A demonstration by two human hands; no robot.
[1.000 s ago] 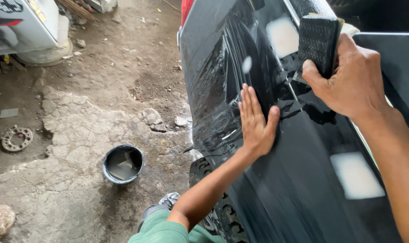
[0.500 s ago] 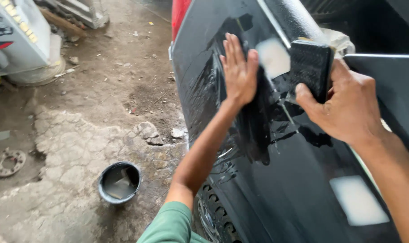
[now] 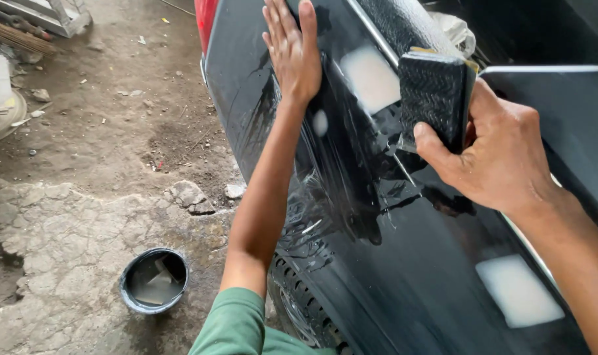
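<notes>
On the wet black car panel (image 3: 404, 263), the left hand (image 3: 292, 49) lies flat and open, grasping nothing. Beside it, the right hand (image 3: 499, 154) clenches one black sanding block (image 3: 433, 95) against the panel. One bucket (image 3: 154, 281) sits on the ground below.

Soft daylight, fairly bright, no hard shadows. Glossy wet black car panel (image 3: 404, 263) throws pale rectangular glare patches above and below the right hand (image 3: 502, 158). Streaky reflections beside the left hand (image 3: 292, 52). Panel's lower part motion-blurred; ground left of panel sharp.
</notes>
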